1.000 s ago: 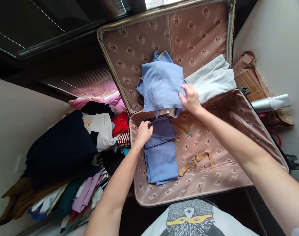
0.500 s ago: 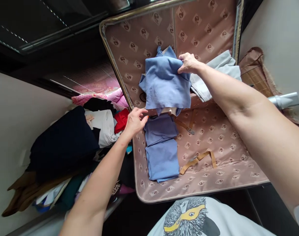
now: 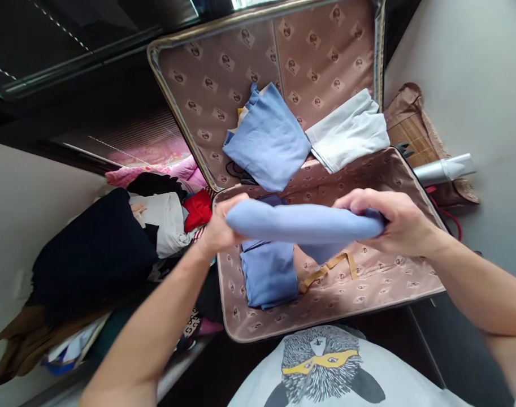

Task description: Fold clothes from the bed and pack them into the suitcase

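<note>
A folded blue garment (image 3: 300, 223) is held up above the open suitcase (image 3: 258, 334), slightly blurred. My left hand (image 3: 226, 226) grips its left end, and my right hand (image 3: 385, 220) grips its right end. Beneath it, folded blue clothes (image 3: 269, 274) lie along the left side of the suitcase base, partly covered by the held garment. Against the lid rests another blue garment (image 3: 268, 138), with a light grey folded garment (image 3: 351, 130) to its right. A tan strap (image 3: 332, 268) lies on the patterned lining.
On the left is a heap of clothes with a dark navy piece (image 3: 92, 257), a white one (image 3: 158, 223) and a red one (image 3: 198, 209). A silver cylindrical object (image 3: 444, 168) and a brown fabric item (image 3: 404, 107) are at the right by the wall.
The garment my right hand held has been lifted off the pile at the lid and brought nearer. My left hand, empty before, now grips its other end. The view has shifted slightly.
</note>
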The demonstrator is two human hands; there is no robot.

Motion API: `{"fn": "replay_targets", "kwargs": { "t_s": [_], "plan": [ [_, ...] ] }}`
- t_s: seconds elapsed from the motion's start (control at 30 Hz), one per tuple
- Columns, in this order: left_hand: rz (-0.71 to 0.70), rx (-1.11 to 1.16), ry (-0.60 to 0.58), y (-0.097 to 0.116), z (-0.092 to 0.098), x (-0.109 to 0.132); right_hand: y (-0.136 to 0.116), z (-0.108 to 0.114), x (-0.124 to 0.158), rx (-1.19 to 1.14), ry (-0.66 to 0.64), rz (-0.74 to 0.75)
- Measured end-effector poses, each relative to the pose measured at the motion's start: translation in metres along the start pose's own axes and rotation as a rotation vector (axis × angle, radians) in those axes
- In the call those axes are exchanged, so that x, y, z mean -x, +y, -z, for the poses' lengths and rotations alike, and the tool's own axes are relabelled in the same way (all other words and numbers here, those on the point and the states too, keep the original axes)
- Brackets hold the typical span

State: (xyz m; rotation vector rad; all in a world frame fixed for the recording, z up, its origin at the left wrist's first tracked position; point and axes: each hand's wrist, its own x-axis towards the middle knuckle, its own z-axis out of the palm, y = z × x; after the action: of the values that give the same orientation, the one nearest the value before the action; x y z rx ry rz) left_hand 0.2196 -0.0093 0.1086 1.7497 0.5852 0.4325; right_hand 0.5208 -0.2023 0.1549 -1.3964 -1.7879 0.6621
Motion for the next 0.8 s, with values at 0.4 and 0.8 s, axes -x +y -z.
{"fn": "replay_targets", "kwargs": {
  "t_s": [0.4,0.8],
  "plan": [
    [0.701,0.271,0.549,-0.187,-0.155,-0.038,0.219,-0.081,-0.013,-0.038,-0.058,-0.654],
    [0.475,-0.815,0.067,-0.23,-0.22,-0.036,0.25,-0.185,0.064,0.529,-0.305,-0.529]
  ]
}}
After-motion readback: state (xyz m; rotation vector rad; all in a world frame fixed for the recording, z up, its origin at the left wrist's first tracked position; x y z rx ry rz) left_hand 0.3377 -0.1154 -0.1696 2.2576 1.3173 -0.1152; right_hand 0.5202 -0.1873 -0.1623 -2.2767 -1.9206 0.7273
